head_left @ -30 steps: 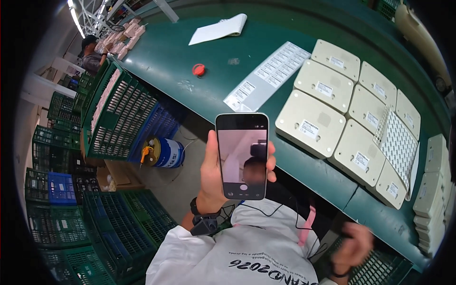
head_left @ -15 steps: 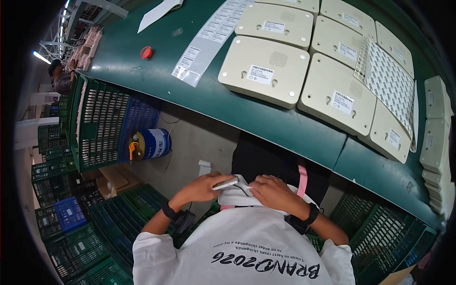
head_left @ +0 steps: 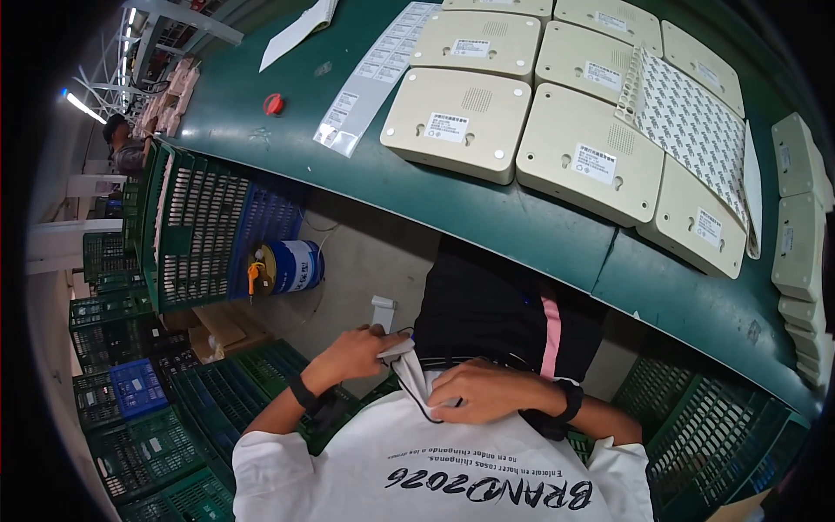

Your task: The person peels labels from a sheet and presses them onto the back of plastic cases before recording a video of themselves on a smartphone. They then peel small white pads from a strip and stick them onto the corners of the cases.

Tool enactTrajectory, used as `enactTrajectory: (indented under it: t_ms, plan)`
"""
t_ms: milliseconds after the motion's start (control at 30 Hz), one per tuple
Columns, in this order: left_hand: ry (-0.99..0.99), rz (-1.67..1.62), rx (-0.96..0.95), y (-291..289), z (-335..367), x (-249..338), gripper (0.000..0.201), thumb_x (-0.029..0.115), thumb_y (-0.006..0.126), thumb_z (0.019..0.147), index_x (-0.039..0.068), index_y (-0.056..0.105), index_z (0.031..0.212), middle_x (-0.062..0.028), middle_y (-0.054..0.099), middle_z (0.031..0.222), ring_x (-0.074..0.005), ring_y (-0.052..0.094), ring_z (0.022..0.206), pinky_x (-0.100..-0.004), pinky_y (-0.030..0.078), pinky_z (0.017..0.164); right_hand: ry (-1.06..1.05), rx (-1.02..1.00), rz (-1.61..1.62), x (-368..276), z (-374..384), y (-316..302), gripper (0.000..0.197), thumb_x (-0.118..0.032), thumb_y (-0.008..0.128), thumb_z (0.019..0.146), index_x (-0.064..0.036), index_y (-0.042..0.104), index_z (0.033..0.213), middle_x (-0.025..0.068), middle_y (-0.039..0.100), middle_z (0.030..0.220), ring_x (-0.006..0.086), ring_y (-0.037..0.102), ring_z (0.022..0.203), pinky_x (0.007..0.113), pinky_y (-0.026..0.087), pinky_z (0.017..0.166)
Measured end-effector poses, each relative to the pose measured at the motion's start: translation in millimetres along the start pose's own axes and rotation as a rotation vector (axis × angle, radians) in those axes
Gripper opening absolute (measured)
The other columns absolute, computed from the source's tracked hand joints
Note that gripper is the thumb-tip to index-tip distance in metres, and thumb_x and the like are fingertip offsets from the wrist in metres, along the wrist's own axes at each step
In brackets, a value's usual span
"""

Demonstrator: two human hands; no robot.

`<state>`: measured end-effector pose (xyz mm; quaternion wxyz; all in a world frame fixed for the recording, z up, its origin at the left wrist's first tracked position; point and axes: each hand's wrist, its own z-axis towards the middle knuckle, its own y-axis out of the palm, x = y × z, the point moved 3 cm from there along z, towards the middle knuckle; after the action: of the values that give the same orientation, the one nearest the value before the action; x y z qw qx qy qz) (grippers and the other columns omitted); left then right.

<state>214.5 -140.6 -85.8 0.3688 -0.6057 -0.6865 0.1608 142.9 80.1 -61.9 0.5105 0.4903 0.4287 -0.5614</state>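
Observation:
My left hand (head_left: pixel 352 354) is closed on a flat, light-grey object (head_left: pixel 397 350) in front of my waist; most of it is hidden by the fingers. A thin dark cord (head_left: pixel 409 389) loops down from there across the lifted hem of my white T-shirt (head_left: pixel 411 370). To the right, the bent fingers of my right hand (head_left: pixel 478 391) grip the shirt's fabric near the cord's lower end. A small greyish bit shows at those fingertips, too little to name. Dark bands circle both wrists.
A green worktable (head_left: pixel 391 187) carries rows of beige plastic housings (head_left: pixel 457 122), a label sheet (head_left: pixel 370 83), a patterned sheet (head_left: pixel 687 122) and a red knob-like piece (head_left: pixel 274 104). Green crates (head_left: pixel 200 230) stand left, beside a blue drum (head_left: pixel 296 265). More crates (head_left: pixel 704 435) are at right.
My hands have moved apart, with the dark cord now showing between them. The right hand has come lower and leftward, and the shirt hem is pulled up. The flat object is more covered.

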Motion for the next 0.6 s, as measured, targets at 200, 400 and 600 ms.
enactTrajectory:
  t_ms: [200,400,600]
  plan:
    - [0.313,0.176,0.319,5,54,25,0.044,0.002,0.064,0.066,0.011,0.065,0.109,-0.0199,0.052,0.124,-0.0390,0.053,0.112,-0.0458,0.048,0.090,0.289,-0.039,0.107,19,-7,-8,0.028,-0.025,0.057,0.092,0.0005,0.066,0.083,0.0164,0.064,0.076,0.0355,0.062,0.068,0.043,0.047,0.063]
    - [0.387,-0.134,0.162,5,54,4,0.037,0.014,0.073,0.073,0.002,0.063,0.106,-0.0244,0.044,0.140,-0.0422,0.047,0.123,-0.0462,0.040,0.102,0.485,0.408,-0.533,59,4,-21,0.043,-0.040,0.051,0.095,0.0006,0.065,0.092,0.0222,0.066,0.073,0.0393,0.067,0.069,0.049,0.053,0.061]
    - [0.109,-0.778,-0.299,-20,21,-6,0.069,0.018,0.080,0.073,0.006,0.052,0.135,-0.0207,0.046,0.139,-0.0308,0.047,0.126,-0.0375,0.039,0.104,0.431,0.311,-0.669,94,14,-11,0.035,-0.032,0.053,0.090,0.0002,0.063,0.079,0.0233,0.064,0.068,0.0415,0.065,0.064,0.051,0.052,0.058]
